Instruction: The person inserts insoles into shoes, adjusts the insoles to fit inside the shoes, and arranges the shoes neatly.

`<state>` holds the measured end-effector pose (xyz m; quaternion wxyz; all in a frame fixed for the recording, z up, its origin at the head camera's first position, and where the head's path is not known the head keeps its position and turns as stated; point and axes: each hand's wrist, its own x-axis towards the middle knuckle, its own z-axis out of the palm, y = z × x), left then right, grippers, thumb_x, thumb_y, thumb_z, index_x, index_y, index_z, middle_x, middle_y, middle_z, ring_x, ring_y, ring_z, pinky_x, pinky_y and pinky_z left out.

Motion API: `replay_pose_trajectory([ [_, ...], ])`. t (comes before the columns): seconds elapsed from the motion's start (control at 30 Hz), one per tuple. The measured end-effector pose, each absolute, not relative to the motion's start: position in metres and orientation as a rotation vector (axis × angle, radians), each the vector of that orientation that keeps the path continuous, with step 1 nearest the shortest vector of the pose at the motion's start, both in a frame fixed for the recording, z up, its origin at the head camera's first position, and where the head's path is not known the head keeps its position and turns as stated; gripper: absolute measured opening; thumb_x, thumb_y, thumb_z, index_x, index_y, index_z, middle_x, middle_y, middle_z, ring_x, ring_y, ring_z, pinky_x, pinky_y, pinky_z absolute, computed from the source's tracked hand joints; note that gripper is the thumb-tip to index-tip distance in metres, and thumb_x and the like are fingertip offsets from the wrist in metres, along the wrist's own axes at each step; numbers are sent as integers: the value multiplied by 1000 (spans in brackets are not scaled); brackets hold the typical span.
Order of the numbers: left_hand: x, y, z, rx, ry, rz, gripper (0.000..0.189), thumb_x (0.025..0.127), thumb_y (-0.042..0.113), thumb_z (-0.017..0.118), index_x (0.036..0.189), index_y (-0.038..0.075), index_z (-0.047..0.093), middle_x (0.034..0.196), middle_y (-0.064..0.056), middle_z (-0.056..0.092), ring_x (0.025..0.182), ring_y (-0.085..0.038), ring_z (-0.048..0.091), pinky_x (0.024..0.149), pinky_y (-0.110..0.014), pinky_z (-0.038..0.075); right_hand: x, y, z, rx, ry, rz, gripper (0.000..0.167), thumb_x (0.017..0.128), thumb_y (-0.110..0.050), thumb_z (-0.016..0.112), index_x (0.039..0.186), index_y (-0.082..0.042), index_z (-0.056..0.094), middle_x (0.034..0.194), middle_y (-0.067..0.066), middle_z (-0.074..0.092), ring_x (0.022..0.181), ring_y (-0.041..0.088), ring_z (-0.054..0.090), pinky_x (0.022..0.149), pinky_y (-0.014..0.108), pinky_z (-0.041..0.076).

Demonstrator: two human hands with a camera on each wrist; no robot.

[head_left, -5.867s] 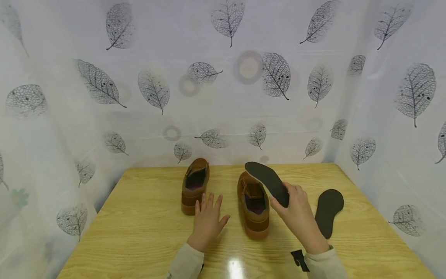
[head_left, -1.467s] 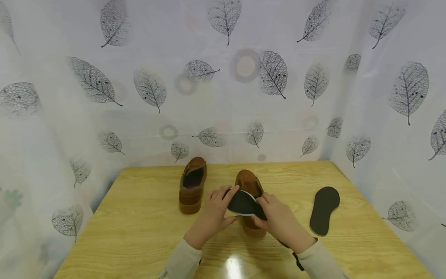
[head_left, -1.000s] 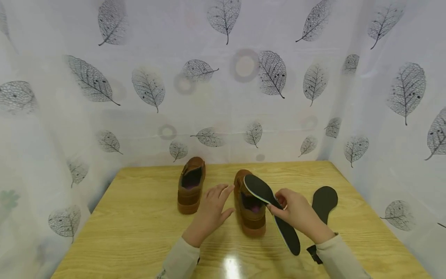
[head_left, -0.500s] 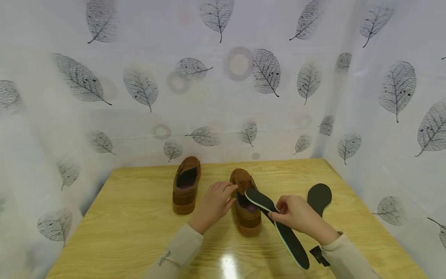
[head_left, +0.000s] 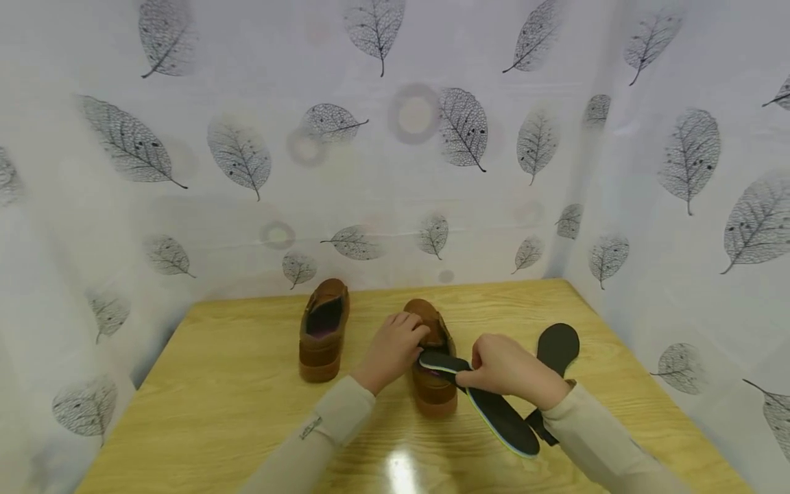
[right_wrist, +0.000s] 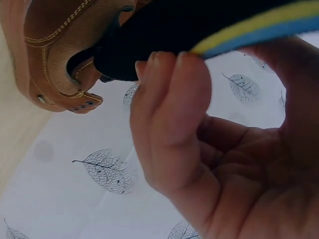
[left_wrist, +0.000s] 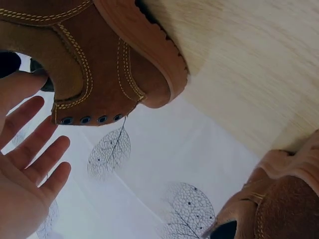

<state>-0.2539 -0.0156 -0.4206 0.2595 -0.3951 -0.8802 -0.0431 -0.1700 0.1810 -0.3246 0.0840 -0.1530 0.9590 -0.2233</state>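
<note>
Dark insole [head_left: 501, 415] between thumb and fingers of the right hand [head_left: 509, 367]

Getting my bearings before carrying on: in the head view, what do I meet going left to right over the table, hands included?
Far-left brown shoe → left hand → second brown shoe → right hand → dark insole lying on the table.

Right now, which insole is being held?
The insole gripped by the right hand, its yellow-blue edge showing; the other insole lies on the table.
</note>
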Motion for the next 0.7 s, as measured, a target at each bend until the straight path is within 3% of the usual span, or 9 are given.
replay_pose_trajectory([
  [0.47,-258,-5,-417,-1024,-2479,13,21,80,28,79,95,18,66,106,-1,55,101,-20,51,95,-39,40,-177,162,-311,-457,2817,-608,50,76,-14,70,46,-17,31,41,-10,21,36,4,17,41,20,19],
  [0.7,-260,-3,-417,-1020,-2459,30,11,83,24,76,90,19,69,104,1,57,100,-19,51,95,-38,40,-180,156,-312,-391,2823,-548,47,76,-18,73,48,-16,35,42,-9,25,35,5,26,40,19,23],
])
